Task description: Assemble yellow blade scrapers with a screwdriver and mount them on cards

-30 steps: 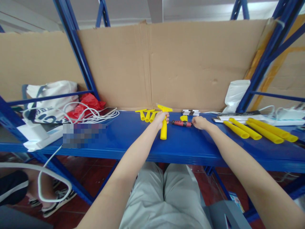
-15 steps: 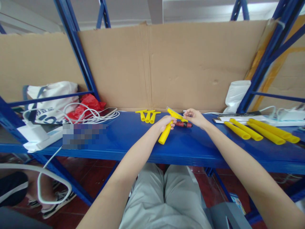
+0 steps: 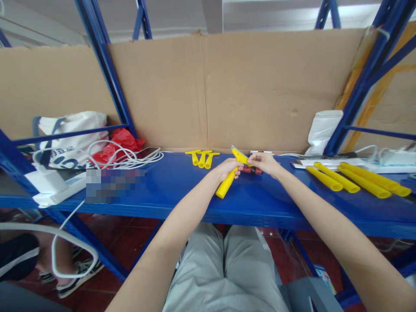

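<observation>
My left hand [image 3: 230, 168] is closed around the handle of a yellow T-shaped scraper [image 3: 225, 187], just below its head. The handle points toward me, and a pale strip runs along the upper edge of the head. My right hand [image 3: 264, 163] pinches the right end of the head with thumb and fingertips. Beneath the hands lies a red-and-black tool [image 3: 251, 170], partly hidden by my fingers and the head. Farther left on the blue shelf, three small yellow T-shaped pieces [image 3: 202, 159] rest side by side.
Several yellow tubes [image 3: 360, 180] lie at the right of the blue shelf [image 3: 182, 190]. On the left are white cables [image 3: 130, 155], a power strip [image 3: 69, 190], a red bag [image 3: 121, 141] and a cloth bag [image 3: 86, 125]. Cardboard [image 3: 260, 91] stands behind. Another person's leg [image 3: 48, 260] shows lower left.
My right hand has come down and left onto the end of the scraper's head, its fingers closing there. The left hand keeps its hold, and the scraper has shifted slightly.
</observation>
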Tool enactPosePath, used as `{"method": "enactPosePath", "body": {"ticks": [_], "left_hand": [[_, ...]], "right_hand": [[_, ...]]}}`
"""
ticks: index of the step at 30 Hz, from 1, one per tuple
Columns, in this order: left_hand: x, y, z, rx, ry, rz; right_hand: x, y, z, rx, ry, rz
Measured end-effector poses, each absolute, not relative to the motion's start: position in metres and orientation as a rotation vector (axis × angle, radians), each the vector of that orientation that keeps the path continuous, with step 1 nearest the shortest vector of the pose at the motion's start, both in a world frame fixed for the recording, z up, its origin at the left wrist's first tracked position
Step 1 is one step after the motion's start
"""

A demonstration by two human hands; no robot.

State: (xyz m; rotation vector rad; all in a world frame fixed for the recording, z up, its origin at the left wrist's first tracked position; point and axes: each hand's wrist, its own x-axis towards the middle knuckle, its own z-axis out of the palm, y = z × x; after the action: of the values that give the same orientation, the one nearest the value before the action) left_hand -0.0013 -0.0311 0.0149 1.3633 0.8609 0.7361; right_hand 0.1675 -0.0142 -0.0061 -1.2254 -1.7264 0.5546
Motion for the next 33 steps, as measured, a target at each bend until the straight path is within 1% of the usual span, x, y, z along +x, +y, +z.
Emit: {"method": "enactPosePath", "body": {"ticks": [3, 7, 12, 17, 27, 30, 33], "left_hand": [[-0.002, -0.031, 0.015, 1.358, 0.852, 0.735], [-0.004, -0.03, 0.014, 1.346, 0.834, 0.761], [-0.005, -0.029, 0.015, 1.339, 0.791, 0.785], [-0.005, -0.029, 0.015, 1.321, 0.771, 0.79], [-0.005, -0.031, 0.017, 1.286, 0.668, 0.818], [-0.004, -0.029, 0.016, 1.27, 0.68, 0.83], [-0.005, -0.026, 0.015, 1.221, 0.694, 0.882]], "right_hand": [[0.167, -0.013, -0.006, -1.259, -1.797, 0.422], [0.165, -0.013, -0.006, -1.246, -1.817, 0.363], [0.163, -0.008, -0.009, -1.179, -1.685, 0.401], [0.167, -0.001, -0.013, -1.172, -1.566, 0.364], [0.167, 0.004, -0.018, -1.134, -1.562, 0.462], [0.167, 0.005, -0.019, -1.201, -1.631, 0.355], [0.17, 0.003, -0.019, -1.311, -1.745, 0.077]]}}
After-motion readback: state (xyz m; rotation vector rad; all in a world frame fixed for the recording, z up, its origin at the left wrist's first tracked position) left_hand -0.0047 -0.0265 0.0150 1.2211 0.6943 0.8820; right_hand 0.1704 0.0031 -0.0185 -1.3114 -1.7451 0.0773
